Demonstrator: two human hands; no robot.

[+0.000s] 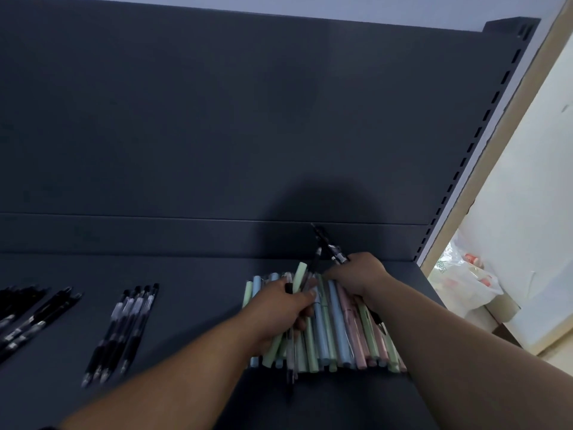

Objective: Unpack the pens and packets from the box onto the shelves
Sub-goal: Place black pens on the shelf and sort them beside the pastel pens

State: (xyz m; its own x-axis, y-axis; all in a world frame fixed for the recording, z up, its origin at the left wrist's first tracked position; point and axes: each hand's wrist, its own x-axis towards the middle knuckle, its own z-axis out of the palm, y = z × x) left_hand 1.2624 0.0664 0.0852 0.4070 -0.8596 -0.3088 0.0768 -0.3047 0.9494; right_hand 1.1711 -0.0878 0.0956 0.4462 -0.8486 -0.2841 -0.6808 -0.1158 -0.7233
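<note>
On the dark grey metal shelf (186, 305), seen from the head camera, a heap of pastel green, blue and pink pens (335, 330) lies side by side at the right, their tips toward the shelf's front edge. A short row of black-and-clear pens (124, 330) lies well apart to the left, and a further group of black pens (28, 318) is cut off by the left border. Beyond the shelf's right end a white plastic bag (465, 280) holds red-and-white items too blurred to name. Both bare forearms reach in from below. The left hand (288, 308) rests over the pastel heap with its fingers curled round a few thin dark pens that run down past the wrist. The right hand (359, 274), just beside it, grips a small bunch of black pens (328, 243) that point up toward the shelf's dark back panel (217, 119). Both hands hide the middle of the heap, and the exact count of pens held cannot be made out.
</note>
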